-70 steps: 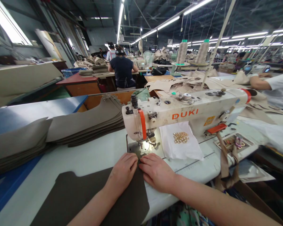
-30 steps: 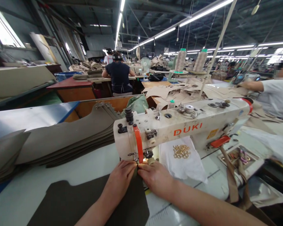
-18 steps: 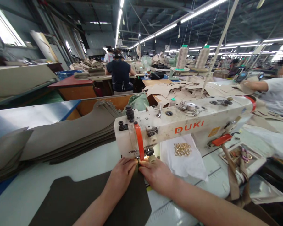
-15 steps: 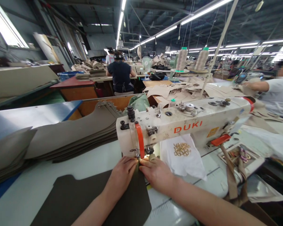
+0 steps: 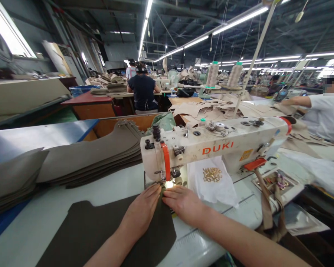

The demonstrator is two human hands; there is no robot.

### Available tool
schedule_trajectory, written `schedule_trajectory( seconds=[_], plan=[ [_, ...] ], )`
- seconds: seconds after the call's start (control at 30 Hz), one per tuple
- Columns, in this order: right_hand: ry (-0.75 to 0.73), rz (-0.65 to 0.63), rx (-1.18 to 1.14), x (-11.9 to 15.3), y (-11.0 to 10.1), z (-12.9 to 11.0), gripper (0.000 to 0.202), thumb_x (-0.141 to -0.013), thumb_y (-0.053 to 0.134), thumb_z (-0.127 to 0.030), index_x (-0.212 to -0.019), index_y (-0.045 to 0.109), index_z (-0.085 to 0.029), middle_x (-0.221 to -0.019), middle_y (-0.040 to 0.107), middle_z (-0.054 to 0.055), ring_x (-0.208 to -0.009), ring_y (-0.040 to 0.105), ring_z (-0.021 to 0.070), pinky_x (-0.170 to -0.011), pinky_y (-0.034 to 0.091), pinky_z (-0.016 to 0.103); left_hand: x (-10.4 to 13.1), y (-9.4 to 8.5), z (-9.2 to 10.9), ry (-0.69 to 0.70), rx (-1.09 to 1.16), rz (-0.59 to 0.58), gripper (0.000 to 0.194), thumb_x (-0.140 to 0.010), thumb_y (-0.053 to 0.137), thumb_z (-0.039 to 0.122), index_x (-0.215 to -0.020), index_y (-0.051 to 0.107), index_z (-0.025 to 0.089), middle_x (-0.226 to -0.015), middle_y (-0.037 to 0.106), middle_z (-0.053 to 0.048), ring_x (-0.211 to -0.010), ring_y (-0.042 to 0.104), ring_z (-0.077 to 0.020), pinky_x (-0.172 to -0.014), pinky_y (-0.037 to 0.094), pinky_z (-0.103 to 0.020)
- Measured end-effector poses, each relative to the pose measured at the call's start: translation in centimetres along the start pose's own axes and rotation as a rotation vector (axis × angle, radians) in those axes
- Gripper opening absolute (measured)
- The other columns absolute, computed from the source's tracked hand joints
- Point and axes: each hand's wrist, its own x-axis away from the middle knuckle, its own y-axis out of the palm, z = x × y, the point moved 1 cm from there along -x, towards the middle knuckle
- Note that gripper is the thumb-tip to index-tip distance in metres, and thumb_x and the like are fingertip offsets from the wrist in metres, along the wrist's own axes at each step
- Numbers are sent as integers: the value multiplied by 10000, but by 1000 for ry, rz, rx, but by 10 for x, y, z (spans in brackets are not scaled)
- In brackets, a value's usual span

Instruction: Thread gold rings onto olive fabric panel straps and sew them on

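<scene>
A dark olive-brown fabric panel (image 5: 100, 222) lies flat on the sewing machine's bed, its upper edge at the presser foot. My left hand (image 5: 141, 209) rests on it with fingers stretched forward and flat, their tips just left of the needle area. On the other side my right hand (image 5: 185, 204) has bent fingers pressed together at the panel's edge, right of the needle area. Both sets of fingertips are close together under the white sewing machine (image 5: 192, 148), by its orange guard (image 5: 166, 161). The needle and exact stitching point are hidden by fingers and glare.
Stacked grey-brown panels (image 5: 86, 159) lie left of the machine. Behind its arm, gold metal rings (image 5: 212, 174) sit on a white bag (image 5: 195, 185). To the right are a parts tray (image 5: 292, 189) and hanging straps (image 5: 265, 207). Co-workers sit ahead (image 5: 143, 89) and at right (image 5: 325, 111).
My left fingers lie straighter and flatter than before. Both hands stay by the needle area, and the panel has shifted only slightly. The view has turned a little.
</scene>
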Motion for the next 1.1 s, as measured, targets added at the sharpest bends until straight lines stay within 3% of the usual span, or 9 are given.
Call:
schedule_trajectory(
  seconds=[0.17, 0.3, 0.6, 1.1],
  plan=[
    [11, -26, 15, -3, 2, 0, 83, -908, 542, -177, -903, 616, -139, -1030, 663, 65, -1002, 582, 174, -917, 443, 284, 3, 4, -4, 78, -42, -56, 468, -785, 333, 19, -1150, 614, 103, -1192, 652, -115, -1163, 560, -198, -1017, 447, -327],
    [28, -51, 17, -6, 3, 0, 93, -913, 535, -178, -899, 617, -137, -1047, 662, 78, -1008, 583, 165, -926, 444, 281, 1, 6, -7, 105, -76, -29, 450, -795, 328, 29, -1119, 635, 91, -1169, 664, -123, -1133, 582, -205, -979, 481, -326],
    [49, -73, -51, -8, 1, 3, 79, -891, 560, -150, -930, 617, -114, -1062, 652, 79, -1040, 574, 179, -957, 431, 270, -7, 0, -5, 79, -129, -17, 461, -795, 318, 2, -1102, 652, 80, -1112, 689, -123, -1078, 610, -201, -980, 470, -312],
    [50, -59, -43, -7, -1, 4, 114, -895, 548, -137, -959, 638, -105, -1099, 655, 93, -1039, 588, 172, -974, 434, 274, -14, -4, 0, -4, -30, -50, 429, -835, 312, 30, -1100, 647, 70, -1115, 687, -136, -1097, 605, -217, -974, 488, -336]
  ],
)
